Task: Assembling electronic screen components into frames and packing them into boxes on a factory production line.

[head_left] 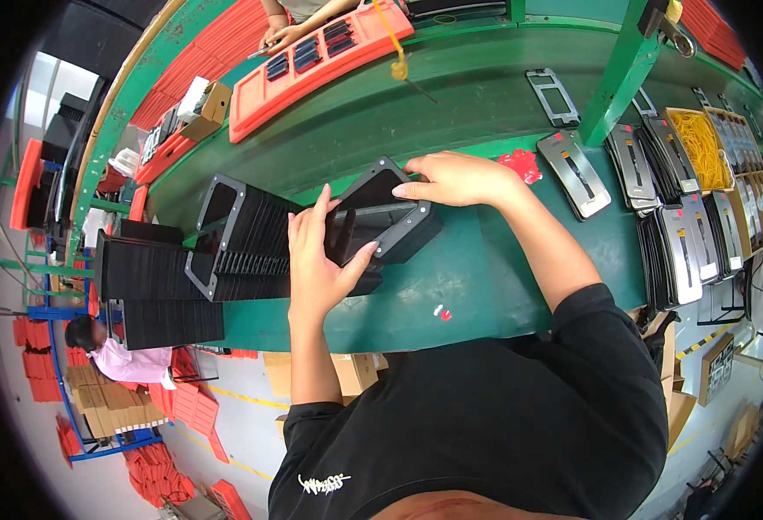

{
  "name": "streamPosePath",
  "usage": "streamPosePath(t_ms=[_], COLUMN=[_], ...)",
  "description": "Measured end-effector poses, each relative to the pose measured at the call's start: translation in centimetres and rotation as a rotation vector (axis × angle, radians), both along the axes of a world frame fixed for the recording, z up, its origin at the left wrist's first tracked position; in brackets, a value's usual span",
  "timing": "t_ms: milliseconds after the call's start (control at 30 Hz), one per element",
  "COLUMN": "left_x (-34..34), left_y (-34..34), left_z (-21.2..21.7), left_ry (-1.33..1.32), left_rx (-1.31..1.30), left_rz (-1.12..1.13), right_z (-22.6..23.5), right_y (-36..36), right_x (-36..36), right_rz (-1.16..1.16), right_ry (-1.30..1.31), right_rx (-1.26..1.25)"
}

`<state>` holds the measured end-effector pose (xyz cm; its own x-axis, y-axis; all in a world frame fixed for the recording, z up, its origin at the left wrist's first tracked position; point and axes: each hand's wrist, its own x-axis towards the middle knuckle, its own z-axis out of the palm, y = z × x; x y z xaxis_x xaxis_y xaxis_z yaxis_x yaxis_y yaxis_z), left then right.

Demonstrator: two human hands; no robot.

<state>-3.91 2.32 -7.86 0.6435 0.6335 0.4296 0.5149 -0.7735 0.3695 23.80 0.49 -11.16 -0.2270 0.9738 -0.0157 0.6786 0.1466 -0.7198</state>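
Observation:
A short stack of black rectangular frames [397, 232] with grey screw-dotted end strips stands tilted on the green bench in front of me. My left hand [319, 264] is at its left side, thumb on the front edge and fingers stretched along the side. With thumb and fingers, my right hand [455, 179] grips the stack's upper right corner. Just left of my left hand, a long row of similar black frames [256, 234] leans together. What lies behind my left palm is hidden.
More black stacks [143, 269] stand at the bench's left end. Silver-faced plates [575, 176] and a box of yellow bands [701, 149] lie to the right, past a green post [622, 74]. Opposite, another person's hands [284, 35] are near a red tray [312, 74].

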Motion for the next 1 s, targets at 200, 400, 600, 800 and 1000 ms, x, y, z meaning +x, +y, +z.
streamPosePath(t_ms=[200, 400, 600, 800, 1000], left_x=[-0.1, -0.2, -0.2, -0.8, -4.1], left_y=[-0.1, -0.1, -0.3, -0.7, -0.8], left_z=[-0.3, -0.4, -0.4, 0.5, 1.1], left_ry=[-0.011, -0.014, 0.017, -0.032, -0.007], left_rx=[0.010, -0.004, 0.021, 0.014, -0.130], left_rz=[0.007, 0.016, 0.046, 0.057, 0.125], right_z=[1.1, 1.8, 1.3, 2.7, 1.1], right_y=[-0.3, -0.7, -0.5, -0.6, 0.0], right_x=[-0.4, -0.6, -0.9, -0.9, -0.5], right_rz=[-0.028, -0.055, -0.084, -0.080, -0.043], right_ry=[-0.048, -0.067, -0.073, -0.114, -0.042], right_rx=[-0.065, -0.077, -0.074, -0.147, -0.097])
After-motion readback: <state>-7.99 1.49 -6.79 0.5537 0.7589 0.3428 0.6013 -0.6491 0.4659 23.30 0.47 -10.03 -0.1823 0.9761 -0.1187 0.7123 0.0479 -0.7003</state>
